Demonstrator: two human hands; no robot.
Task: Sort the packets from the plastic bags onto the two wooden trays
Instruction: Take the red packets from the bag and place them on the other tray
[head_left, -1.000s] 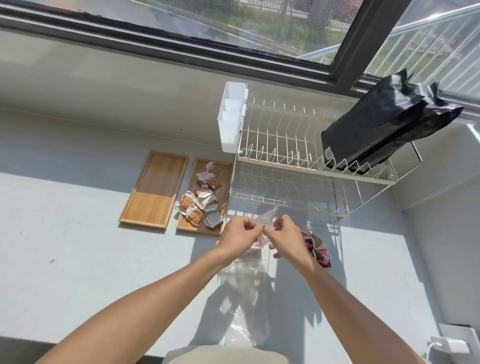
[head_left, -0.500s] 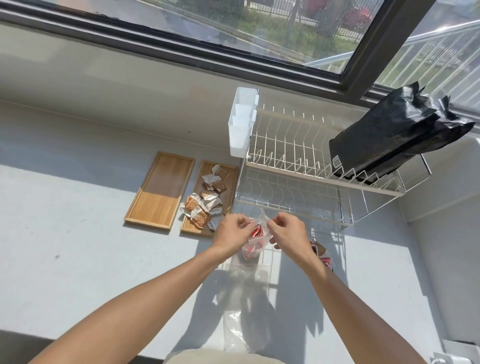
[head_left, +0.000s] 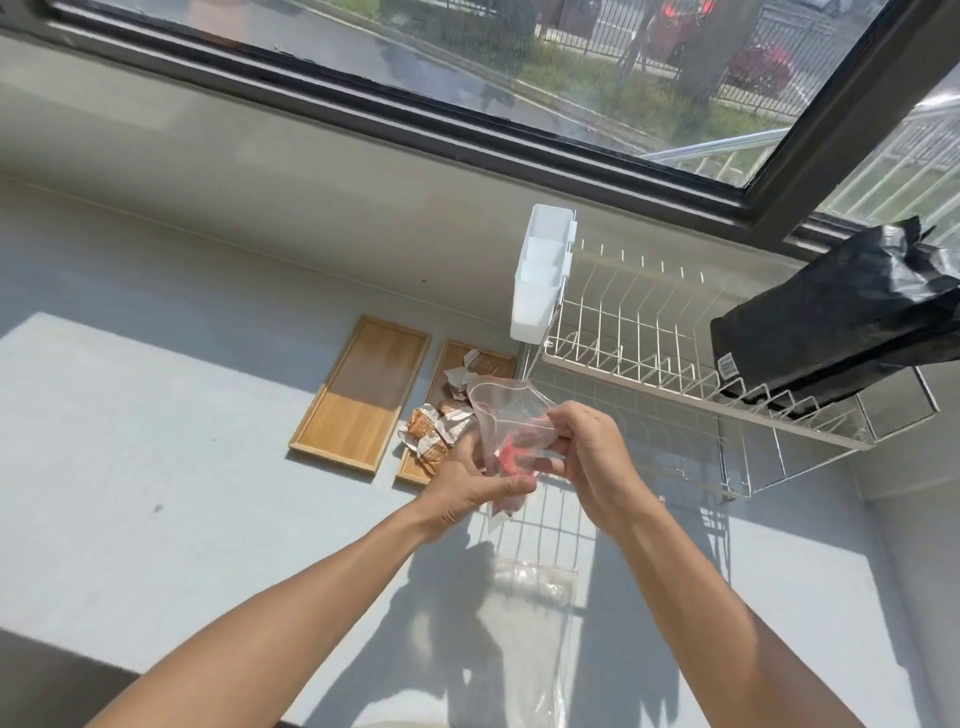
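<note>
Both hands, left (head_left: 470, 486) and right (head_left: 589, 457), grip the bag (head_left: 511, 415) of red packets (head_left: 508, 457) beside the dish rack (head_left: 675, 374); next, tip onto the bare tray (head_left: 361, 392).

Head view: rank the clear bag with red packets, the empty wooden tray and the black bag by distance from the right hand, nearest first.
1. Clear bag with red packets: held by the right hand.
2. Empty wooden tray: to the left.
3. Black bag: on the rack, far right.

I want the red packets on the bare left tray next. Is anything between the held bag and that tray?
Nothing visible blocks it. The clear bag is held above the counter by both hands; the empty tray lies open to its left, beyond the filled tray.
</note>
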